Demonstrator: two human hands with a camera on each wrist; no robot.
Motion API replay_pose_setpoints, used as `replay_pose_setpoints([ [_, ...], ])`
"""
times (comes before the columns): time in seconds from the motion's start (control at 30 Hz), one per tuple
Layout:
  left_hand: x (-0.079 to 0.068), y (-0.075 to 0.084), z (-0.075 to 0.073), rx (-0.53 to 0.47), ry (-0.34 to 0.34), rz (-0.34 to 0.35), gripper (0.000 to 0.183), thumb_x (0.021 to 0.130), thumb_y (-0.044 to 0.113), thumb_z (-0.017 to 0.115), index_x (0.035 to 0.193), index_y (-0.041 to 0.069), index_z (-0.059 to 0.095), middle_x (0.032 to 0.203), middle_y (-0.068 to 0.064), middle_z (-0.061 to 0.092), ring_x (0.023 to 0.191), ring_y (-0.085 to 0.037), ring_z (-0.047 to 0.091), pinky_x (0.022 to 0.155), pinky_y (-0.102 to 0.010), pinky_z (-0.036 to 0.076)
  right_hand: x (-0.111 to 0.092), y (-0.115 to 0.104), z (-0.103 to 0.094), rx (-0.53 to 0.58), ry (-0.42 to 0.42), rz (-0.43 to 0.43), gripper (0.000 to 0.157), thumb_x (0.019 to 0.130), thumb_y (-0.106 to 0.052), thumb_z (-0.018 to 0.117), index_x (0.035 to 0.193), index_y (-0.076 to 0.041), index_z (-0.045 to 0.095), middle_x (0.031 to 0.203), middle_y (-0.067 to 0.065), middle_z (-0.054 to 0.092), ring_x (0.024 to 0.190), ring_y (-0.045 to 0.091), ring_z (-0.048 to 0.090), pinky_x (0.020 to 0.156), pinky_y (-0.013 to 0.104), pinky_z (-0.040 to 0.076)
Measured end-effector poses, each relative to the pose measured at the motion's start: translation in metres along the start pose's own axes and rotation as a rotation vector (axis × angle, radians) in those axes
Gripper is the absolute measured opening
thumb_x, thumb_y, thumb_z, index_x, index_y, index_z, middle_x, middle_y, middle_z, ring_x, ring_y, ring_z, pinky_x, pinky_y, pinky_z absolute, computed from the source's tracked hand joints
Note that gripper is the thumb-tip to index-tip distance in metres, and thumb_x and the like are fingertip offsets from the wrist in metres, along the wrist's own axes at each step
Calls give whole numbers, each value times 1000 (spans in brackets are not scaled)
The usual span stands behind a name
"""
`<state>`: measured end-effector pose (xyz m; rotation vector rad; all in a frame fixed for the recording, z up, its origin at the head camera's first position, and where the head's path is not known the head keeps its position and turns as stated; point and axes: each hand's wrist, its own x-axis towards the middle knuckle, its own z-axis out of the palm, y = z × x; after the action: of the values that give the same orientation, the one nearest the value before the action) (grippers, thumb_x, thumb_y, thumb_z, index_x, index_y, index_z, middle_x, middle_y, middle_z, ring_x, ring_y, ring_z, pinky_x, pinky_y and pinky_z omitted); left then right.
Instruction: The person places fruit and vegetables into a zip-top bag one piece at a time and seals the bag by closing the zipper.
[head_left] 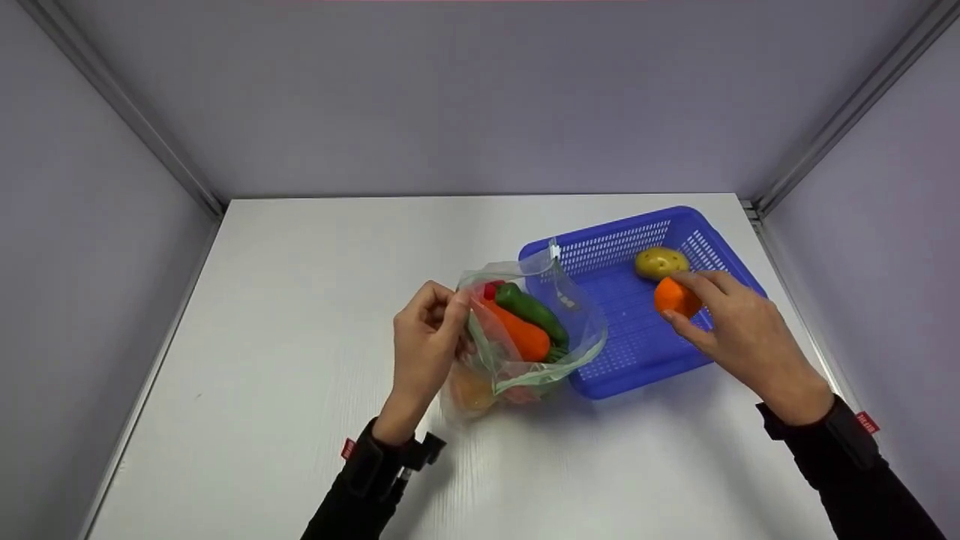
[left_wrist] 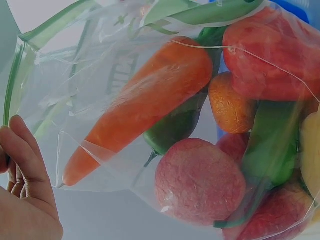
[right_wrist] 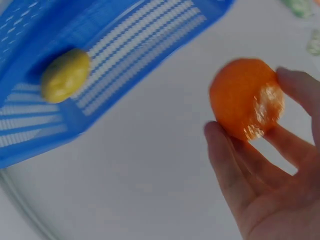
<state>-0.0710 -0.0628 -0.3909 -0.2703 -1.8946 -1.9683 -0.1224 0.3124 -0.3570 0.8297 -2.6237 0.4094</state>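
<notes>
My left hand [head_left: 429,341] pinches the left edge of a clear zip bag [head_left: 592,330] with a green rim, its mouth facing up. A carrot [head_left: 525,337] and a green chili pepper [head_left: 534,309] show at the mouth. Through the plastic, the left wrist view shows a red bell pepper [left_wrist: 270,60], a small orange fruit [left_wrist: 232,102] and pinkish round produce [left_wrist: 200,180]. My right hand [head_left: 750,345] holds an orange [right_wrist: 242,100] between thumb and fingertips. In the head view it overlaps the right part of the blue basket [head_left: 622,319].
The basket stands at the table's back right, partly overlapped by the bag. A yellow potato [head_left: 661,263] lies in its far right part. Grey panels [head_left: 480,97] rise behind and on both sides of the white table [head_left: 315,300].
</notes>
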Motion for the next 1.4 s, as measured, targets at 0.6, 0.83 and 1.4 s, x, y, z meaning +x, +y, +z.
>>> replay_pose_setpoints([
  [0.6,1,0,-1,-9,-17,7,19,105,7,60,88,-3,57,60,-11,56,45,-22,53,41,-27,48,18,-61,-3,185,328,-205,54,101,-45,65,126,3,66,123,23,66,105,41,68,107,14,39],
  [0.83,1,-1,-1,-4,-15,4,20,105,8,60,88,-2,57,60,-10,56,45,-20,53,41,-27,48,21,-87,0,255,387,-293,49,101,-41,67,123,3,67,124,25,65,104,39,68,107,19,44],
  [1.4,1,0,-3,-8,-39,7,19,105,8,59,89,-2,57,62,-11,57,46,-20,55,42,-29,49,28,-119,4,285,277,-369,38,104,-35,63,127,-6,70,130,22,60,111,35,67,107,20,44],
])
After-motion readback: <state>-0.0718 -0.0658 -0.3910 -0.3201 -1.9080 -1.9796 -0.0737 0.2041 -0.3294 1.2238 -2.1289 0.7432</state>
